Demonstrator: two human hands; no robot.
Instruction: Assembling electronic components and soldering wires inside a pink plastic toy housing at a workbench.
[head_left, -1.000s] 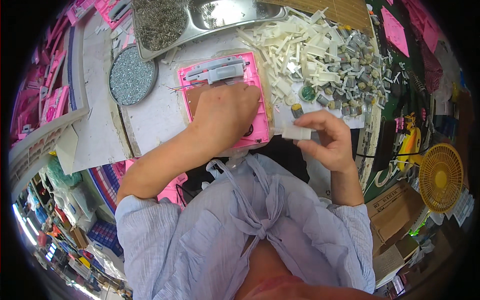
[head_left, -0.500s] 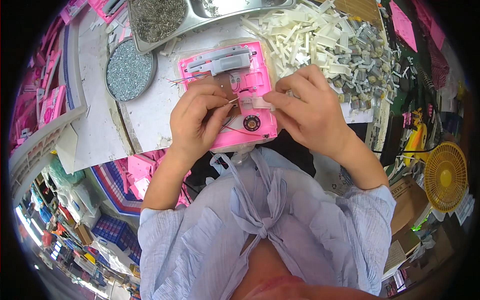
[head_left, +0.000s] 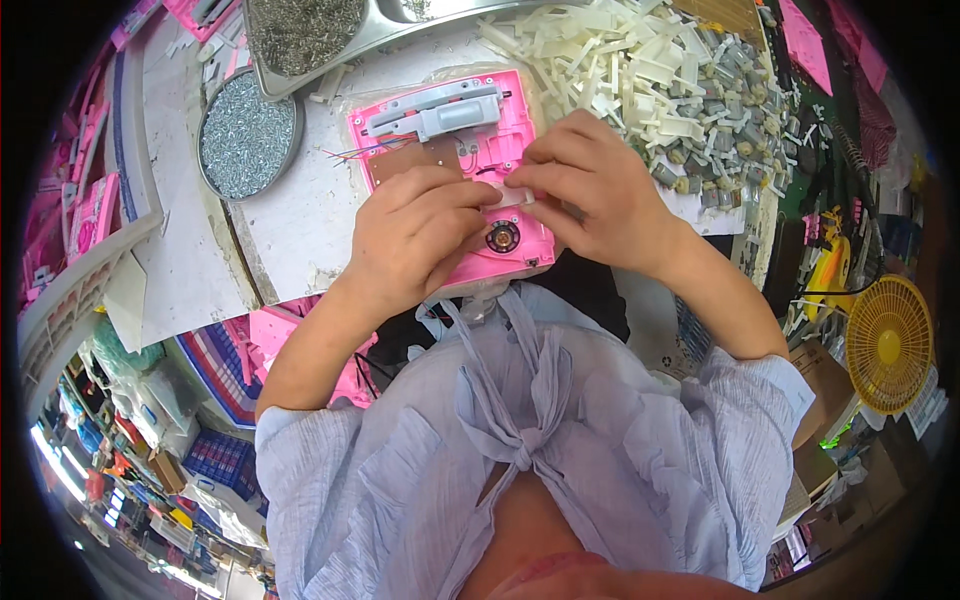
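An open pink plastic toy casing [head_left: 500, 140] lies on the white work surface [head_left: 300, 215], showing a grey mechanism [head_left: 440, 110], a brown circuit board [head_left: 410, 160], thin wires and a small round speaker [head_left: 502, 237]. My left hand [head_left: 415, 235] rests on the casing's near left part, fingers bent over the board. My right hand [head_left: 595, 190] pinches a small white plastic piece [head_left: 515, 197] over the casing's middle. Fingertips of both hands meet at that piece.
A heap of white plastic parts [head_left: 620, 50] and small grey motors [head_left: 720, 110] lies to the right. A round dish of screws [head_left: 245, 135] and a metal tray of screws [head_left: 300, 25] sit at the left back. A yellow fan [head_left: 890, 345] stands far right.
My right hand came from the right with the white piece and now holds it over the casing. My left hand shifted from covering the casing to meet it. The view has tilted lower.
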